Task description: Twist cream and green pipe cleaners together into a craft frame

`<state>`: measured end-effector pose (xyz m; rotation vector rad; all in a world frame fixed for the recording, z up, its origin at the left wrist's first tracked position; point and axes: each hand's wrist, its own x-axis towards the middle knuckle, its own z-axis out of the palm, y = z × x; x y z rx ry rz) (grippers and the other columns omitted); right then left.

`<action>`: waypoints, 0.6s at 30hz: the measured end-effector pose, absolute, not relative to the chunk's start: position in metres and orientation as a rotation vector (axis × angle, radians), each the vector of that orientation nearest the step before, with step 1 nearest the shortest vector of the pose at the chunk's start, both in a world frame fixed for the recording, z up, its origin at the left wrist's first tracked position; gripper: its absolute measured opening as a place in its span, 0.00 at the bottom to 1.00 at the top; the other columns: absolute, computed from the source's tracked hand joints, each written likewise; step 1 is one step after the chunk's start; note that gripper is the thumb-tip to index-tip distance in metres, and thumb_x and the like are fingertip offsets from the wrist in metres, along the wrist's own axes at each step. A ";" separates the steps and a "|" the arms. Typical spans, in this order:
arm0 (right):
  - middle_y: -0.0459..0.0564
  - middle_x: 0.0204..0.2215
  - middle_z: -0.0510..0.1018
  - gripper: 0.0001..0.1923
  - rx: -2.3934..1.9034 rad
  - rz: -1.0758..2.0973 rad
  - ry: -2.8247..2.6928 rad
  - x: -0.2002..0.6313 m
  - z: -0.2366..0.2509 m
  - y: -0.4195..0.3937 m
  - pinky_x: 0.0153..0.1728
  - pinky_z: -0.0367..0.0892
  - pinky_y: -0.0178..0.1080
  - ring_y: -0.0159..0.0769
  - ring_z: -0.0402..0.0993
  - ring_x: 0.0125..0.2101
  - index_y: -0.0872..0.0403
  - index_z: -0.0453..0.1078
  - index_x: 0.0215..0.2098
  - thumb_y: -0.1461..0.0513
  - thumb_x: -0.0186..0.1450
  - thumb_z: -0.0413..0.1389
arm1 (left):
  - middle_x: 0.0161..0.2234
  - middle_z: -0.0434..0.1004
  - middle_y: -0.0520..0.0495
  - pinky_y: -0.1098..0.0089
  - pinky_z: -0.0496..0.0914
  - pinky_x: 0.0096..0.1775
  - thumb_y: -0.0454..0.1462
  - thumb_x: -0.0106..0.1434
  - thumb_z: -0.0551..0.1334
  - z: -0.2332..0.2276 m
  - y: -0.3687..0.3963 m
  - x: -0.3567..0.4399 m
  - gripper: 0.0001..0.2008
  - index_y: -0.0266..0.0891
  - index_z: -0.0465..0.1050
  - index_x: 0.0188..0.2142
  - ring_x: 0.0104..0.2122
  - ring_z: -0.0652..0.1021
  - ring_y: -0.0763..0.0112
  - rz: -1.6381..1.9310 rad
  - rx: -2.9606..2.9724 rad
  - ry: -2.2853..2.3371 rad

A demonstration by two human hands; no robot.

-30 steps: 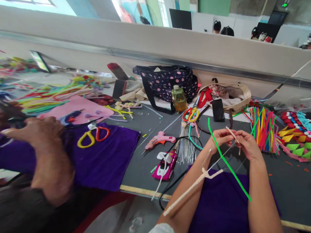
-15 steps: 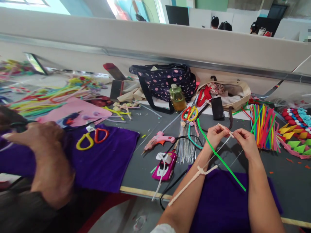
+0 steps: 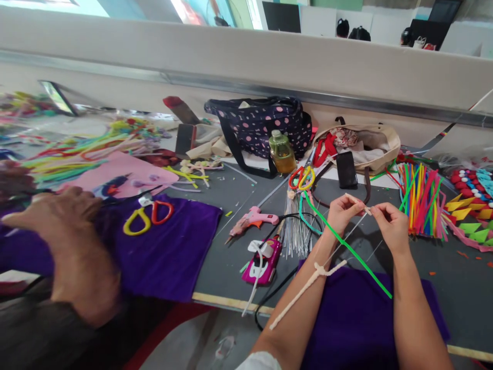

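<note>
My left hand (image 3: 344, 211) and my right hand (image 3: 390, 221) meet above the table, fingertips pinched on a small pale pipe cleaner (image 3: 367, 210) between them. Most of this piece is hidden by the fingers. Thin wires slant down from it. Below, a cream pipe cleaner (image 3: 296, 297) with a twisted fork at its top hangs in front of my left forearm. A long green pipe cleaner (image 3: 348, 245) crosses diagonally in front of the same forearm. Beneath my arms lies a purple cloth (image 3: 354, 313).
A pink glue gun (image 3: 252, 223), a magenta device (image 3: 265, 262), silver wires (image 3: 296, 234) and scissors (image 3: 302, 178) lie left of my hands. Colourful pipe cleaners (image 3: 421, 203) stand at right. A bottle (image 3: 283, 155) and bags are behind. Another person's hand (image 3: 63, 221) is at far left.
The green pipe cleaner's upper end has shifted left and slightly down. My hands keep the same pinch. The other person's blurred hand has moved slightly.
</note>
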<state>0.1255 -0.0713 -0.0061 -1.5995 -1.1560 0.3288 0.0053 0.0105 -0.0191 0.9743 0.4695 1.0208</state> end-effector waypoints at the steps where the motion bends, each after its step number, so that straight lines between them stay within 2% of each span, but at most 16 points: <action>1: 0.44 0.20 0.71 0.13 -1.599 0.327 -1.155 0.125 -0.006 -0.071 0.24 0.58 0.34 0.30 0.62 0.21 0.54 0.73 0.28 0.52 0.61 0.57 | 0.24 0.76 0.49 0.72 0.70 0.30 0.42 0.47 0.72 -0.019 0.011 0.005 0.16 0.33 0.71 0.26 0.23 0.75 0.75 1.007 0.969 0.463; 9: 0.45 0.23 0.74 0.13 -1.568 0.336 -1.129 0.122 -0.007 -0.071 0.26 0.61 0.34 0.31 0.66 0.23 0.54 0.72 0.28 0.53 0.61 0.57 | 0.23 0.75 0.49 0.72 0.69 0.30 0.41 0.46 0.73 -0.017 0.011 0.004 0.16 0.32 0.71 0.25 0.24 0.74 0.76 1.040 1.027 0.407; 18: 0.45 0.23 0.73 0.11 -1.649 0.121 -1.301 0.116 -0.005 -0.073 0.25 0.59 0.34 0.30 0.64 0.23 0.53 0.72 0.27 0.55 0.63 0.56 | 0.23 0.74 0.51 0.74 0.67 0.29 0.40 0.46 0.73 -0.020 0.012 0.006 0.16 0.33 0.69 0.24 0.23 0.73 0.77 1.071 1.049 0.461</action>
